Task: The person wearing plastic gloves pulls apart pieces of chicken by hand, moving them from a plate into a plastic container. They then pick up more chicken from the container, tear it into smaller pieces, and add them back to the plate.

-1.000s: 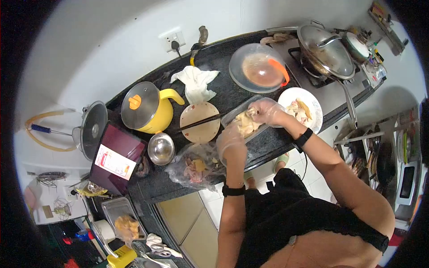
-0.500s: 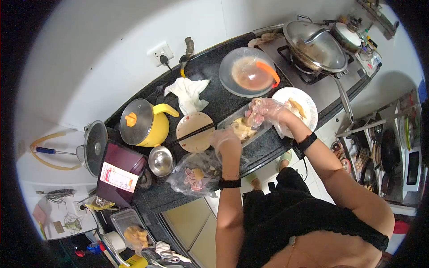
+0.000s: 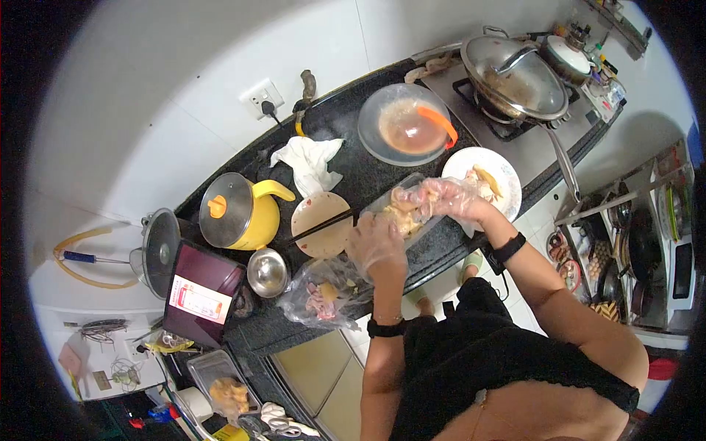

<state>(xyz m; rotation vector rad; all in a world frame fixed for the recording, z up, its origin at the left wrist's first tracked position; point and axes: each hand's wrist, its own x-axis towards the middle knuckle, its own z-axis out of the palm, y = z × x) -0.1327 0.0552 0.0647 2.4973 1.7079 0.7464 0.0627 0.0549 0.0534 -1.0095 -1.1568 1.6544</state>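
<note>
Both of my hands wear clear plastic gloves. My right hand (image 3: pixel 445 200) is over the right part of a clear plastic container (image 3: pixel 423 234), its fingers curled around a pinkish piece of raw meat that looks like chicken. Pale yellow pieces (image 3: pixel 397 220) lie in the container below it. At the container's left end, my left hand (image 3: pixel 376 246) grips the rim; its fingertips are partly hidden. Just behind my right hand stands a white plate (image 3: pixel 507 176) with more yellowish pieces. A clear plastic bag (image 3: pixel 294 298) holding pink meat lies left of my left hand.
Black chopsticks (image 3: pixel 320 226) lie across a bowl (image 3: pixel 323 246). Around it are a yellow pot (image 3: pixel 257 220), a metal bowl (image 3: pixel 268 273), a white cloth (image 3: pixel 309 165) and a bowl of cloudy liquid (image 3: pixel 375 136) with an orange-handled tool. A lidded wok (image 3: pixel 518 81) sits on the stove at right.
My right hand has shifted slightly left and lower over the container. My left hand has turned so that more of its back shows. The whole view has tilted slightly.
</note>
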